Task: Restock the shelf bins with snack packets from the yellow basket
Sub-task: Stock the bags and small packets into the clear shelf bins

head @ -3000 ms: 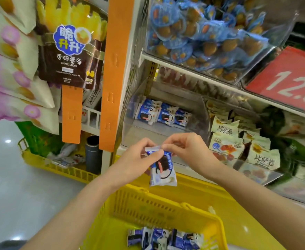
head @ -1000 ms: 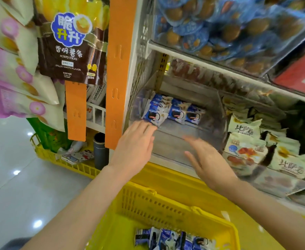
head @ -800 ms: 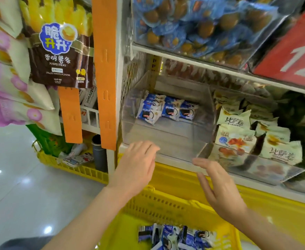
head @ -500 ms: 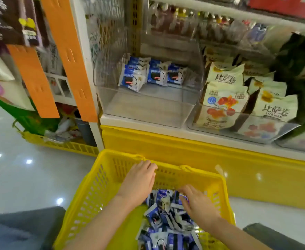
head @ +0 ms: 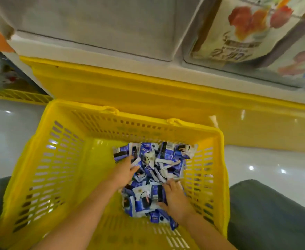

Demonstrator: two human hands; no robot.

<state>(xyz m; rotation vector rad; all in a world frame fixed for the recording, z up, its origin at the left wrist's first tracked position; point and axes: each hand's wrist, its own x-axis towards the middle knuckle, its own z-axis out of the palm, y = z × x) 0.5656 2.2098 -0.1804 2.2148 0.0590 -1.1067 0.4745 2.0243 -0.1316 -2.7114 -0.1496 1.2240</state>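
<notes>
A yellow basket (head: pixel 61 159) sits below me on the floor, with a pile of blue-and-white snack packets (head: pixel 162 163) heaped in its right half. Both hands are down inside it. My left hand (head: pixel 124 171) lies on the left side of the pile with fingers stretched over the packets. My right hand (head: pixel 174 199) rests flat on the nearer packets, fingers spread. Neither hand lifts a packet. The clear shelf bin (head: pixel 97 27) shows at the top, seen from below its front.
A yellow shelf base (head: pixel 130 91) runs behind the basket. A second clear bin (head: pixel 253 38) of cream snack bags sits at top right. Glossy white floor lies on both sides, my grey-clad knees flank the basket, and another yellow basket (head: pixel 18 96) stands at left.
After the packet went into the shelf bin, both hands dropped into the basket. My view tilted steeply down, and the hands now lie deeper on the pile.
</notes>
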